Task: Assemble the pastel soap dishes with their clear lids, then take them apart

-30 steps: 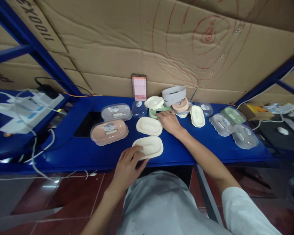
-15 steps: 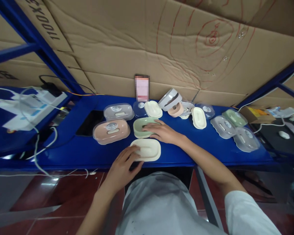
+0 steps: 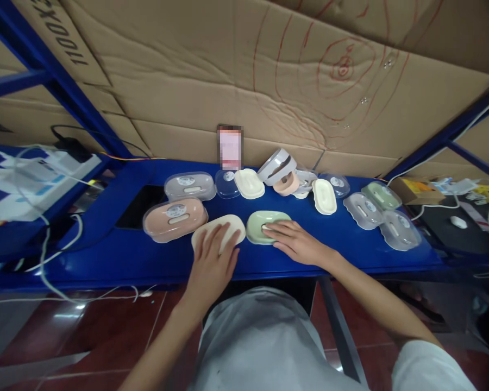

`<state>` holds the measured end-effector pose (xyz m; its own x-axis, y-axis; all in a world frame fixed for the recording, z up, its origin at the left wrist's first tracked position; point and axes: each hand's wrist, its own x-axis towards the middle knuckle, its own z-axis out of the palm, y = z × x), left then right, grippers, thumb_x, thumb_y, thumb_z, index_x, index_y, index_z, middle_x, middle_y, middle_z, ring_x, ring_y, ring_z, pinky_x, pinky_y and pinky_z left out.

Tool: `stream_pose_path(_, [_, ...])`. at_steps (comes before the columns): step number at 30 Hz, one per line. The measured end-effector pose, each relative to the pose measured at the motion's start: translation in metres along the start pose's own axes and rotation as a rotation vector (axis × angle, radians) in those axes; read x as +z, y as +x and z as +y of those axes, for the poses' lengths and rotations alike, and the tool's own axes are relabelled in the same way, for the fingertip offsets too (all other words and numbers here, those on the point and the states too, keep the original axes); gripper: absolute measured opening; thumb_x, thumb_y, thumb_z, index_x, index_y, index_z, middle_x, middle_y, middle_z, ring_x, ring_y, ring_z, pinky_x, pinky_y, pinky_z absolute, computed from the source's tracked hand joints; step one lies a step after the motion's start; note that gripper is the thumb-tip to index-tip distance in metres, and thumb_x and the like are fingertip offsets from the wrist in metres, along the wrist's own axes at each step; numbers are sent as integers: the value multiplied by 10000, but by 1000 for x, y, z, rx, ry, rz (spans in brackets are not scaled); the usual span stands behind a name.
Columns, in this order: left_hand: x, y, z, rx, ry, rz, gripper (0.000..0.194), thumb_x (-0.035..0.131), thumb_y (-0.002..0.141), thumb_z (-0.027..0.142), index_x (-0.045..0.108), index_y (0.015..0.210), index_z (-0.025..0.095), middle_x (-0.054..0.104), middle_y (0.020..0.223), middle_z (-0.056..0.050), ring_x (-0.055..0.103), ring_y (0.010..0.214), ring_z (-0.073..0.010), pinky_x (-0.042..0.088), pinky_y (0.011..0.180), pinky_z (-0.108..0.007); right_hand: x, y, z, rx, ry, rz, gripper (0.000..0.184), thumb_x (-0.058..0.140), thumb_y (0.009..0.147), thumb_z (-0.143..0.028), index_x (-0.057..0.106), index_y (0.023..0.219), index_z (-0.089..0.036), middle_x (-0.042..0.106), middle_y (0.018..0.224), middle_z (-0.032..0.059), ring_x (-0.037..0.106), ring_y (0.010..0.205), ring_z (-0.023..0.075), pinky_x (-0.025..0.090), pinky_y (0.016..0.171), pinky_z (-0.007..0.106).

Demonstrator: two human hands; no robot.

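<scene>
A cream oval tray [image 3: 228, 221], which looks like a soap dish insert, lies near the front of the blue table. My left hand [image 3: 212, 250] rests over it with the fingers spread, hiding much of its surface. Just to the right sits a light green soap dish [image 3: 256, 228]. The stretched fingers of my right hand [image 3: 301, 243] reach over its right side and touch its middle, and the thumb is hardly visible. A pink soap dish under a clear lid [image 3: 175, 218] is left of my left hand.
Behind stand a lidded grey dish [image 3: 189, 186], a clear lid [image 3: 227, 183], a cream tray [image 3: 249, 183] and a stacked pile [image 3: 277, 167]. Another cream tray [image 3: 324, 196] and several lidded dishes [image 3: 362, 209] are to the right. A phone [image 3: 230, 146] leans on the cardboard wall.
The cream tray has shifted left and slightly back under my left hand. The green dish has come nearer and to the right with my right hand, so the two are side by side.
</scene>
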<state>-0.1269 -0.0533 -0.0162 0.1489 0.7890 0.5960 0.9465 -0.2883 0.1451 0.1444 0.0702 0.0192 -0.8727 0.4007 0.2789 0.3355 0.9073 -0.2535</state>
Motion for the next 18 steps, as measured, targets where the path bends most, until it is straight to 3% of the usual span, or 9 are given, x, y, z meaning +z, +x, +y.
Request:
stream_pose_path(2, [2,7,13,116,-67,-80,475,578,1059,249,536,1532,236,549,1600,-162,519,1495,-350,387,1246,-583,-7,16,4,-7,118,76,454,423,1136,-279,527,1578,-269,658,1504,81,594,1409,227,493,1165,461])
stream_pose_path(5, [7,10,29,230,-165,-193,421,558,1076,275,578,1492,217,639,1516,-127,581,1436,-306,415,1239,-534,-6,69,18,19,76,175,420,408,1130,-240,604,1502,-246,666,1486,95,597,1407,233,477,1186,473])
stream_pose_path(7, [10,10,34,252,-220,-223,372,549,1076,252,618,1437,200,690,1443,-115,614,1389,-281,449,1216,-502,6,116,28,34,-65,131,424,513,1093,-226,592,1510,-223,569,1589,135,515,1489,285,427,1229,527])
stream_pose_path(9, [12,8,35,250,-261,-225,335,543,1073,227,645,1391,208,705,1412,-105,620,1372,-264,466,1203,-490,22,161,35,69,-197,52,577,707,1003,-259,540,1553,-204,434,1685,178,399,1565,366,341,1270,615])
stream_pose_path(12, [11,6,32,233,-323,-188,284,563,1065,223,658,1333,213,721,1357,-101,632,1343,-254,482,1195,-495,42,204,36,121,-261,-21,635,805,936,-284,569,1513,-167,480,1637,227,433,1533,417,390,1229,644])
stream_pose_path(15, [10,3,29,185,-392,-139,181,620,1044,239,668,1216,208,725,1284,-107,661,1271,-258,510,1170,-503,38,200,33,113,-238,-25,470,688,1022,-273,606,1463,-129,595,1536,213,524,1477,348,472,1206,509])
stream_pose_path(18, [9,-1,27,114,-417,-76,129,678,1011,238,658,1134,207,687,1290,-131,665,1249,-274,557,1116,-491,13,147,25,75,-114,95,454,558,1096,-333,574,1504,-134,592,1556,174,530,1485,277,431,1261,428])
